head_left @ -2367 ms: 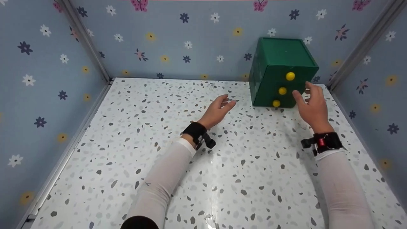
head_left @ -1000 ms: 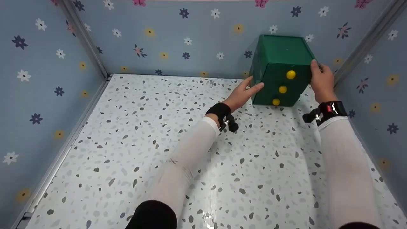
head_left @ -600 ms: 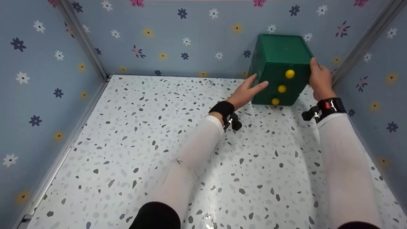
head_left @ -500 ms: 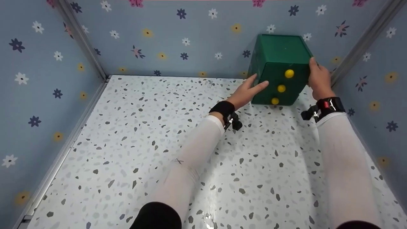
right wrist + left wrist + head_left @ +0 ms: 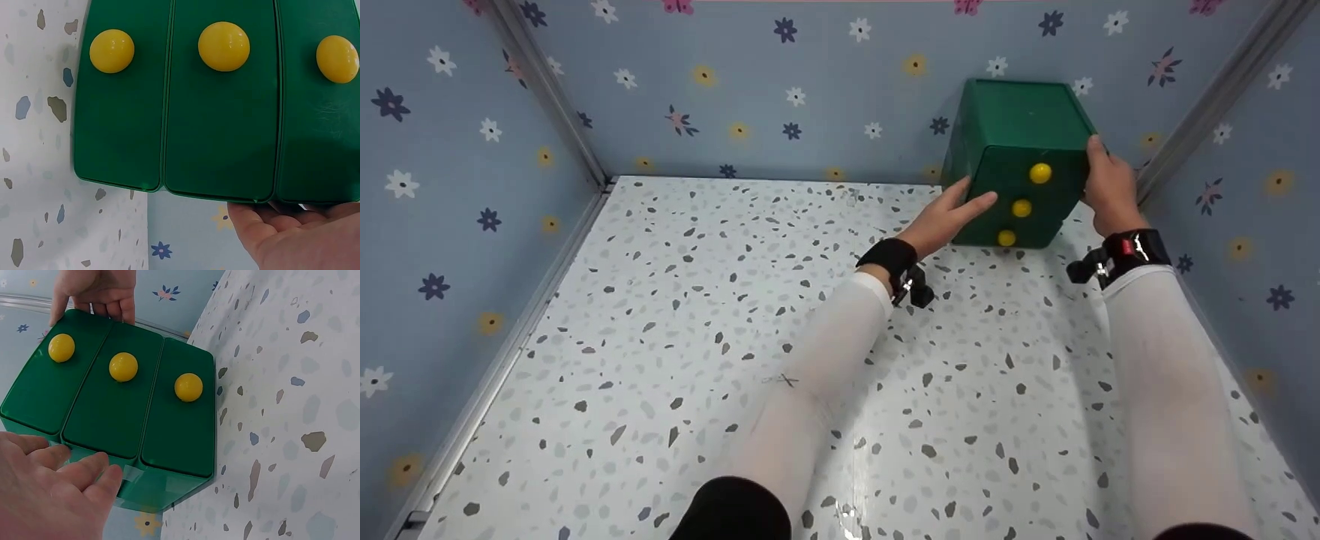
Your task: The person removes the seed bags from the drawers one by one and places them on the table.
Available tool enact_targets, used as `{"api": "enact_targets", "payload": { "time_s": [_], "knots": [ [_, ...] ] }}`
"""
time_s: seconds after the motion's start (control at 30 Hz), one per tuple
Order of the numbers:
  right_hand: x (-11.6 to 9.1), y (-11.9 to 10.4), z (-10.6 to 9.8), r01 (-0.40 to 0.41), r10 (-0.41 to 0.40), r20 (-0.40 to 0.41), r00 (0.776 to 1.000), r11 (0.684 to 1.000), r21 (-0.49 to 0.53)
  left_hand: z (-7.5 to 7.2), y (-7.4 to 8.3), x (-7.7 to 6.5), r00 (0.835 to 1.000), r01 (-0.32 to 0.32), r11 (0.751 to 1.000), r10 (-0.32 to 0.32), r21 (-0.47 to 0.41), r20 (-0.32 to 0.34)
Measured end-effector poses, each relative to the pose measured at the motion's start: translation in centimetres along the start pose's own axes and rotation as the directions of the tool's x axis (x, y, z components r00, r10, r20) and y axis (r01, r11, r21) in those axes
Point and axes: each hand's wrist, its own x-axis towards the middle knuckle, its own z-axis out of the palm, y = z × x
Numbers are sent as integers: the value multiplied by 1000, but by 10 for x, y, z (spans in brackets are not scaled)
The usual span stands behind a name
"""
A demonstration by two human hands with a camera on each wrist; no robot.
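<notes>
A small green drawer cabinet [image 5: 1027, 191] with three yellow round knobs stands against the back wall, right of centre in the head view. My left hand [image 5: 941, 220] lies at its left side, thumb spread toward the front face; the left wrist view shows that hand's fingers [image 5: 84, 472] along the cabinet's side edge, fairly straight. My right hand [image 5: 1112, 187] grips the upper right edge, its thumb at the front corner and its fingers behind, mostly hidden in the head view. Low in the right wrist view, right-hand fingers [image 5: 253, 225] bend against the cabinet's side. All drawers look pushed in.
The white speckled tabletop [image 5: 675, 300] spreads in front and to the left. Blue flowered walls [image 5: 780, 82] enclose the back and both sides, with metal strips at the corners. The right wall [image 5: 1260, 247] stands close beside my right forearm.
Both hands have come forward from in front of the cabinet to its two sides. Over the last half second they stay nearly still, and the whole view shifts slightly left.
</notes>
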Motion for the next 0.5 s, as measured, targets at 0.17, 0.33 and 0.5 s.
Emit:
{"api": "enact_targets", "payload": {
  "time_s": [0.17,0.33,0.5],
  "knots": [
    [-1,-2,0,-6,6,-7,1000,1000,-1,1,0,-1,1000,-12,1000,12,24,-3],
    [-2,-3,3,-5,5,-24,1000,1000,-5,2,1,-2,1000,-1,994,2,107,-9],
    [-2,-2,6,-3,2,-56,998,1000,-22,3,1,-3,1000,-17,998,18,65,-14]
  ]
}}
